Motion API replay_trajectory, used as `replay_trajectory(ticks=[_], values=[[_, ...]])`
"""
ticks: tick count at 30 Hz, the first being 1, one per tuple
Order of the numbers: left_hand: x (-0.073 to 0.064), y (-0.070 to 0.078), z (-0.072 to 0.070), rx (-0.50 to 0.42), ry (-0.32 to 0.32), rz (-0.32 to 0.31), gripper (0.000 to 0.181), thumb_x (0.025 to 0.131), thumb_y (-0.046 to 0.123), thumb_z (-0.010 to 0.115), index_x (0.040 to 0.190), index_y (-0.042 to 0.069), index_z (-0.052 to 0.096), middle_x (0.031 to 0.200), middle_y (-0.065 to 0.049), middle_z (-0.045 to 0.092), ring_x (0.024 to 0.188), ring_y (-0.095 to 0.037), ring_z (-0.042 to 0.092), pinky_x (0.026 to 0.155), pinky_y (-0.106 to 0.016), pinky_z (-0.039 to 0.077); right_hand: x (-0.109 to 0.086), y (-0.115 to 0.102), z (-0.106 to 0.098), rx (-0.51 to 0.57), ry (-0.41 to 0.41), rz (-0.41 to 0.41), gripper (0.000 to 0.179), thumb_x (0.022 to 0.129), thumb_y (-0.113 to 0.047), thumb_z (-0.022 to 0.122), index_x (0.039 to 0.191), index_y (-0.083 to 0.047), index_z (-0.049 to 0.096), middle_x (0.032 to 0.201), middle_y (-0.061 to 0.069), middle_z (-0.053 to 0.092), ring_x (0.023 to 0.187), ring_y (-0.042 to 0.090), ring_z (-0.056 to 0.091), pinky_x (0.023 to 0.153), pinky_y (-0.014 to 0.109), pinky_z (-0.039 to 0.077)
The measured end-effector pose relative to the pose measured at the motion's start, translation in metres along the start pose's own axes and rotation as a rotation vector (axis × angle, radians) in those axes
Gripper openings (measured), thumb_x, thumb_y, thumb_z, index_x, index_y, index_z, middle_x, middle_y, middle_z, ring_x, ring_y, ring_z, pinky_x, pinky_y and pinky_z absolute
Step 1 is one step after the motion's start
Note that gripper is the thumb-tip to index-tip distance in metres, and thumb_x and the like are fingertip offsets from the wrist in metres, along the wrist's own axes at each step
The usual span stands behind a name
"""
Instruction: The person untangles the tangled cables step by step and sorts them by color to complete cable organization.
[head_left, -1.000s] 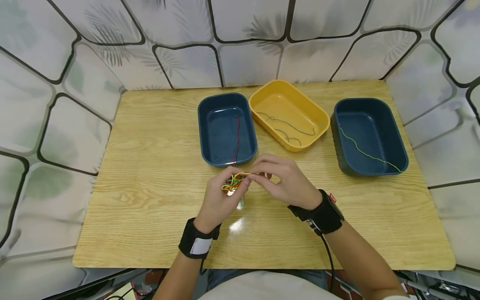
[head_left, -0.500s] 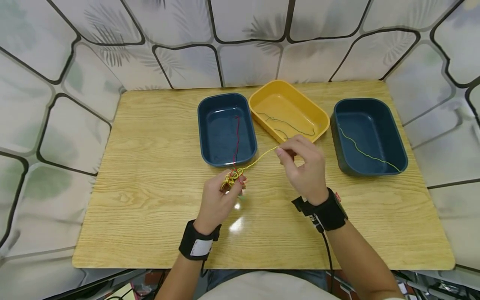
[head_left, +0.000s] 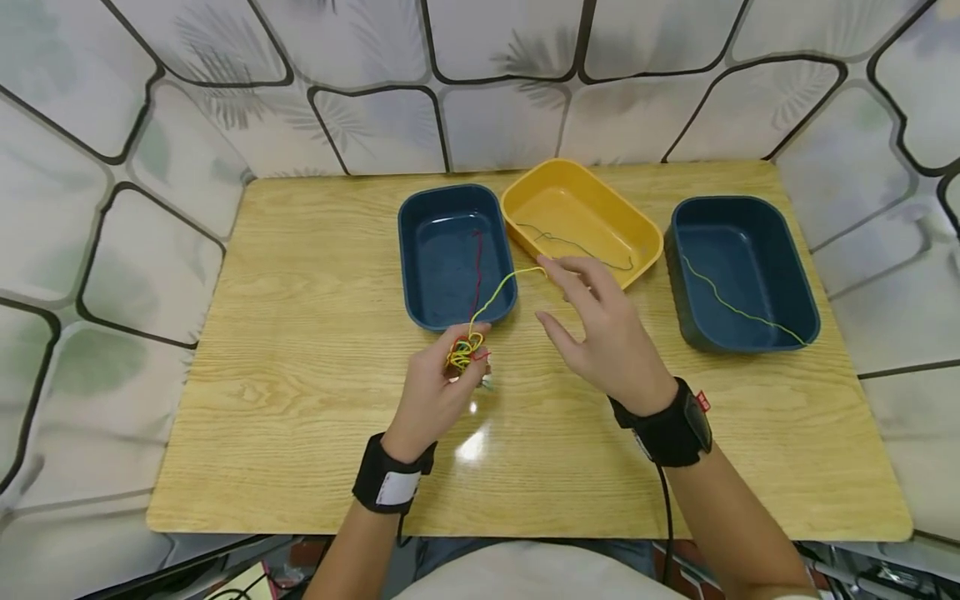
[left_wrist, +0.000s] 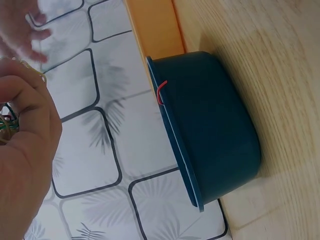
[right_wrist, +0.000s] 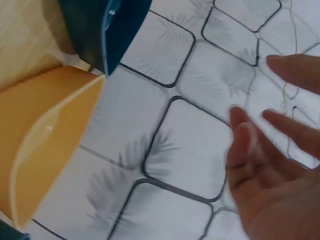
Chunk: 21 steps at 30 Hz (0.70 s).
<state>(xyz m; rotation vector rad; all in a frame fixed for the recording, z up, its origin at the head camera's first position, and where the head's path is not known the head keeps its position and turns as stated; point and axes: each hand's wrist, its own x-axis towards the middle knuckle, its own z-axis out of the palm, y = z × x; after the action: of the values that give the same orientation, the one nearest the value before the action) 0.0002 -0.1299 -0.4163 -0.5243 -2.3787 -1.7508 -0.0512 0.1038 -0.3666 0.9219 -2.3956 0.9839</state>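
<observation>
My left hand (head_left: 431, 396) grips a tangled bundle of coloured threads (head_left: 462, 350), mostly yellow with some red and green, above the table. From the bundle a yellow thread (head_left: 497, 292) arcs up to the fingertips of my right hand (head_left: 611, 346). That hand's thumb and forefinger stand apart and its fingers are spread; in the right wrist view the fingers (right_wrist: 245, 142) are loosely bent. A red thread (head_left: 478, 271) lies in the left blue tub (head_left: 405, 275) and runs over its front rim toward the bundle.
A yellow tub (head_left: 637, 218) behind my right hand holds thin greenish threads (head_left: 577, 243). At the right stands another blue tub (head_left: 682, 321) with one yellow-green thread (head_left: 720, 296) in it. All stand on a wooden table (head_left: 300, 333) before patterned walls (head_left: 502, 125).
My right hand drew the yellow thread out of the bundle, up and to the right, in a pinch. Its fingers have now spread apart. My left hand stays nearly in place.
</observation>
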Motion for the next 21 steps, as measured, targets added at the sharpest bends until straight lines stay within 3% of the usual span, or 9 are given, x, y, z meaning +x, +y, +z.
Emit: replay_trajectory(ticks=[3,7,9,13,16,18,21], values=[[0.002,0.001,0.0,0.043,-0.041,-0.002,0.023,0.099,0.006,0.065,0.122,0.004,0.067,0.084,-0.002,0.071,0.072,-0.012,0.067,0.054,-0.025,0.051,0.005,-0.01,-0.003,-0.008,0.033,-0.136,0.069,0.085,-0.002,0.08,0.147,0.001,0.048,0.132,0.023,0.05,0.102,0.033,0.055,0.08,0.04,0.049],[0.003,0.003,0.001,0.088,-0.091,0.024,0.021,0.098,0.009,0.067,0.118,0.004,0.07,0.091,-0.001,0.071,0.071,-0.008,0.062,0.054,-0.024,0.05,0.007,-0.019,-0.005,-0.026,0.116,-0.221,0.057,0.095,-0.011,0.072,0.145,0.002,0.048,0.135,0.025,0.05,0.092,0.035,0.052,0.069,0.038,0.044],[0.004,0.004,0.001,0.108,-0.101,0.044,0.02,0.097,0.01,0.069,0.116,0.004,0.072,0.093,-0.001,0.071,0.07,-0.008,0.06,0.054,-0.025,0.05,0.007,-0.02,-0.004,-0.053,0.108,-0.272,0.048,0.099,-0.015,0.067,0.142,0.001,0.053,0.132,0.024,0.054,0.089,0.035,0.052,0.068,0.039,0.042],[0.003,0.005,0.002,0.142,-0.136,0.067,0.015,0.096,0.013,0.071,0.11,0.007,0.073,0.086,0.002,0.064,0.067,-0.008,0.054,0.054,-0.028,0.048,0.005,-0.021,0.002,-0.068,-0.063,-0.355,0.034,0.097,-0.012,0.069,0.129,-0.001,0.067,0.117,0.016,0.064,0.086,0.031,0.053,0.072,0.037,0.044],[0.002,0.006,0.004,0.103,-0.159,0.066,0.018,0.096,0.012,0.071,0.113,0.006,0.068,0.09,0.001,0.065,0.071,-0.008,0.058,0.057,-0.028,0.051,0.0,-0.018,0.007,-0.004,-0.18,-0.344,0.026,0.093,-0.003,0.071,0.119,-0.001,0.072,0.107,0.011,0.066,0.087,0.025,0.054,0.073,0.031,0.046],[0.001,0.007,0.005,0.045,-0.153,0.063,0.023,0.096,0.008,0.07,0.117,0.003,0.064,0.098,-0.005,0.068,0.078,-0.01,0.063,0.059,-0.027,0.053,-0.002,-0.017,0.009,0.041,-0.213,-0.315,0.025,0.092,0.002,0.071,0.117,-0.001,0.073,0.102,0.009,0.064,0.085,0.022,0.053,0.071,0.029,0.044],[0.0,0.007,0.005,-0.012,-0.093,0.076,0.026,0.094,0.0,0.07,0.118,0.001,0.059,0.104,-0.01,0.07,0.079,-0.013,0.067,0.056,-0.025,0.053,-0.002,-0.015,0.01,0.073,-0.231,-0.281,0.023,0.092,0.005,0.069,0.114,0.0,0.072,0.098,0.008,0.061,0.083,0.019,0.052,0.07,0.027,0.044]])
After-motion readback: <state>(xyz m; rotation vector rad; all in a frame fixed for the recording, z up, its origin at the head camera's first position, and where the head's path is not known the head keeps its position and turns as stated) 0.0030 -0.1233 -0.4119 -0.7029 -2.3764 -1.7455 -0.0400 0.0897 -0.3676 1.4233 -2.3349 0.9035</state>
